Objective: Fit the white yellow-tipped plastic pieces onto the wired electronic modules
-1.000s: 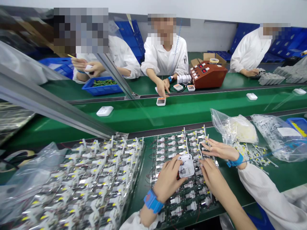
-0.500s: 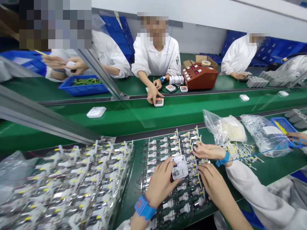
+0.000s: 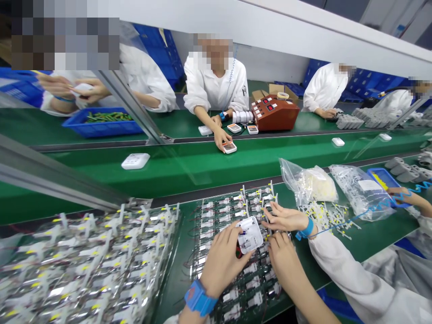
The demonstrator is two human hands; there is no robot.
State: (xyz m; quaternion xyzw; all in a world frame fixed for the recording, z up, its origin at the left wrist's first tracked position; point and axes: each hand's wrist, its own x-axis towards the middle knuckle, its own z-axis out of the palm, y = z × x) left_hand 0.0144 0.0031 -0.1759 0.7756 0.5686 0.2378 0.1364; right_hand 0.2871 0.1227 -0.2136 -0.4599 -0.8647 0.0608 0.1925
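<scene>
Gripping the white case (image 3: 251,234) in the left hand (image 3: 222,258), inside facing up, kinda squarish, just left of the right hand (image 3: 282,258), with bent fingers by the small parts (image 3: 254,299), can't tell if pinching any.

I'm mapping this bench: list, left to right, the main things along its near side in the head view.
White plastic parts with yellow tips → left hand wearing a blue wristband → white square plastic case in its grip → bare right hand → clear plastic bag with a white label.
</scene>
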